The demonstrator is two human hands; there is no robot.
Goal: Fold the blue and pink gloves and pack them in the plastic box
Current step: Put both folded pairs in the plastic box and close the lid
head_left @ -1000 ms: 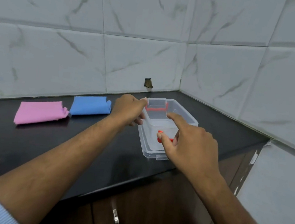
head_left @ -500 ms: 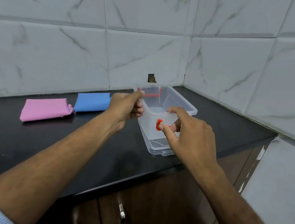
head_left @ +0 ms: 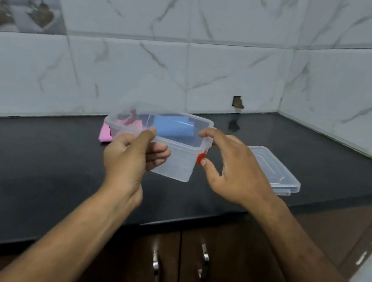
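So I've got the clear rectangular plastic box [head_left: 173, 160] lifted off the black stone table [head_left: 37, 157], about centre frame. My left hand [head_left: 131, 157] has its grip clamped on the box's near long wall, thumb over the rim and fingers curled underneath. My right hand [head_left: 231, 167] is at the box's right end, fingers spread and apart, fingertips just at the small red latch [head_left: 200, 157] and the rim corner; can't really tell if they're touching or a hair off. The folded blue glove [head_left: 173, 127] and folded pink glove [head_left: 105, 133] show through the clear walls, and they look like they're lying on the table behind the box, though I can't say for sure. The clear plastic lid [head_left: 275, 170] sits flat on the table at right of centre, just past my right hand. White marble-look wall tiles [head_left: 214, 50] fill the top, and dark brown cabinet doors [head_left: 188, 270] with metal handles are at the bottom.
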